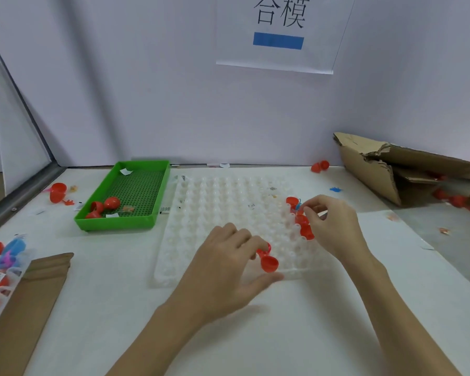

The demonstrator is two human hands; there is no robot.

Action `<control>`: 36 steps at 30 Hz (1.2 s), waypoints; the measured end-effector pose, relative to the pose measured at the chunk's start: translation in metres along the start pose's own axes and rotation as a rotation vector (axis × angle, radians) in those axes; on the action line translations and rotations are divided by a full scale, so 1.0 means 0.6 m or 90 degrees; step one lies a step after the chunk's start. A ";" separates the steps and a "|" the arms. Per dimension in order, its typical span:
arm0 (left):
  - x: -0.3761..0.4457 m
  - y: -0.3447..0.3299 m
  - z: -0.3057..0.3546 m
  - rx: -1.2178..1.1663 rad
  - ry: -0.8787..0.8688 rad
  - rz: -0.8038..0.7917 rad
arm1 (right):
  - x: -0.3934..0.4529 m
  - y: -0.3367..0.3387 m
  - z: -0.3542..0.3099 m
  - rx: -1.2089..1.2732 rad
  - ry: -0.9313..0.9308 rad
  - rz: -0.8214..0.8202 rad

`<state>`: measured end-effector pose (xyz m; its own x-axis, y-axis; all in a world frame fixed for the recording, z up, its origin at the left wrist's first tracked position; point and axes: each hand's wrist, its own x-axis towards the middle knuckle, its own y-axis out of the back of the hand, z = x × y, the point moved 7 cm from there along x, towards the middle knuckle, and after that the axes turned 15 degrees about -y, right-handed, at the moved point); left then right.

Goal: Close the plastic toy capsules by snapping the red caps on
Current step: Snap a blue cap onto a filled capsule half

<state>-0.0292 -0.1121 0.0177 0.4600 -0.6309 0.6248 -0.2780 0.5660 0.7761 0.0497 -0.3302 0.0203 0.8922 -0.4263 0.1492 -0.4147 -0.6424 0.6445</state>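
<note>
Pinching red cap (268, 263): left hand (228, 267) | right hand (334, 226): possibly blue toy (298, 206)

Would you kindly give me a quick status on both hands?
Left hand gripping a red cap at clear tray front. Right hand pinching small blue toy over capsules. Nothing blocking.

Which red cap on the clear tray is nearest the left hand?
The red cap at the tray's near edge, beside the left hand's fingers; the others cluster by the right hand.

Red caps (269, 263) at centre, clear white capsule tray (228, 210) with dimple grid, green tray (114, 221) with mesh floor at left, brown cardboard box (369, 172) at right, blue bar on white sign (278, 40) at top
</note>
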 end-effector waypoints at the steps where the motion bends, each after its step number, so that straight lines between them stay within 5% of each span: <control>1: 0.000 -0.007 0.003 0.018 -0.010 -0.018 | -0.002 -0.004 -0.002 -0.013 0.008 -0.005; 28: -0.008 0.004 -0.015 -0.052 0.138 0.063 | 0.023 -0.014 0.039 -0.155 -0.135 -0.044; 36: 0.002 -0.023 0.019 0.032 -0.020 -0.022 | 0.016 -0.007 0.031 -0.124 -0.113 -0.066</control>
<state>-0.0344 -0.1263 0.0086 0.4432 -0.6666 0.5994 -0.3051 0.5166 0.8001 0.0566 -0.3432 0.0052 0.8756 -0.4806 -0.0482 -0.2651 -0.5615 0.7839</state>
